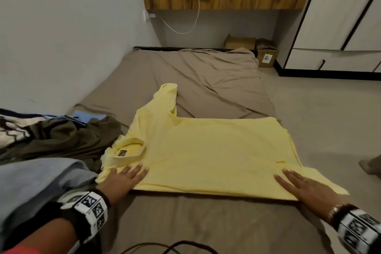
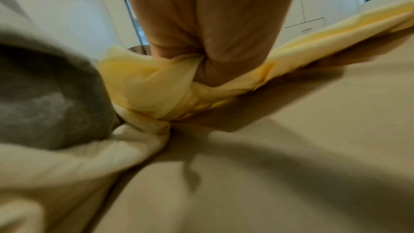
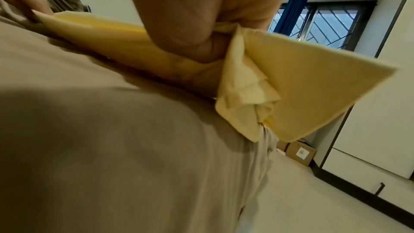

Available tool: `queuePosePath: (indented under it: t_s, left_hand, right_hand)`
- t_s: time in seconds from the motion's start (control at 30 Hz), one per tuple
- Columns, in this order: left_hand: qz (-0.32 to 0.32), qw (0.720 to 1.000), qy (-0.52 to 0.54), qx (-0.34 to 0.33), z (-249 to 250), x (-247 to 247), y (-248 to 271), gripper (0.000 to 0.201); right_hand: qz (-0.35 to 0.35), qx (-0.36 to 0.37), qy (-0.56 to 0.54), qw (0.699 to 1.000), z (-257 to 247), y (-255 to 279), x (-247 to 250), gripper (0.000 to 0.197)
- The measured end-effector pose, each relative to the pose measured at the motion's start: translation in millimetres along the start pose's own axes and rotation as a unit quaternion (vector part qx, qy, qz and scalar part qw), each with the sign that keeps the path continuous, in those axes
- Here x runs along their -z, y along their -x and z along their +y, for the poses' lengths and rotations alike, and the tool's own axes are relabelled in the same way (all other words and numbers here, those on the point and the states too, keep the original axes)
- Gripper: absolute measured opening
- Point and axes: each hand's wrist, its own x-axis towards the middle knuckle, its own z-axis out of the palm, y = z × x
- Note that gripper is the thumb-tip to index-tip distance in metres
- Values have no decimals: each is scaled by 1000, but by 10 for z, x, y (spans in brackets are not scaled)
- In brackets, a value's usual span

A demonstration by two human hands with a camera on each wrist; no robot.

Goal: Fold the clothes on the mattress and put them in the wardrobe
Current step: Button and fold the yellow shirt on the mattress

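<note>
Step in hand: folding the yellow T-shirt (image 1: 206, 150), which lies spread on the mattress (image 1: 206, 76) with its collar toward the pile of unfolded clothes (image 1: 61, 140) and one sleeve pointing to the far end of the mattress. It looks already doubled once along its length; the near edge is a stacked fold line.

Left hand (image 1: 121, 179): on the near edge of the T-shirt, at the collar end. Fingers lie straight on top in the head view; the left wrist view shows the thumb tucked under bunched cloth. Grip: pinching the T-shirt edge.

Right hand (image 1: 305, 187): on the same near edge, at the hem end. Fingers flat above, thumb beneath, a corner of cloth lifted clear of the mattress in the right wrist view. Grip: pinching the T-shirt too.

Next move, as a judgement: carry the near edge over toward the far side, both hands level so the layers stay aligned, then tuck in the sleeve.

Count:
- yellow T-shirts: one
- unfolded garments beside the T-shirt's collar end: several, number not resolvable
- wardrobe (image 1: 350, 16): one, beyond the T-shirt's hem end, doors closed
- cardboard boxes (image 1: 266, 55) beside the wardrobe: two
</note>
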Motion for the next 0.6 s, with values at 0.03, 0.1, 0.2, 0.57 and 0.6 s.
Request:
queuePosePath:
  t_s: [0.03,0.1,0.2,0.57,0.6]
  left_hand:
    - [-19,1000,-7,-2,33,-5,32,65]
    - [-19,1000,14,-8,70,6,57,62]
    - [16,993,79,-82,84,89,-33,88]
    - [178,909,376,21,-611,1109,-651,27]
    - [186,888,417,46,-695,1156,-849,25]
  right_hand:
    - [-12,-4,10,1000,-43,45,-25,152]
    - [-43,-6,-15,999,-52,62,13,146]
    - [16,40,-59,997,-116,-9,160,83]
    - [-17,-64,-153,986,369,-838,1056,37]
    - [-4,-89,-140,986,422,-1004,1104,37]
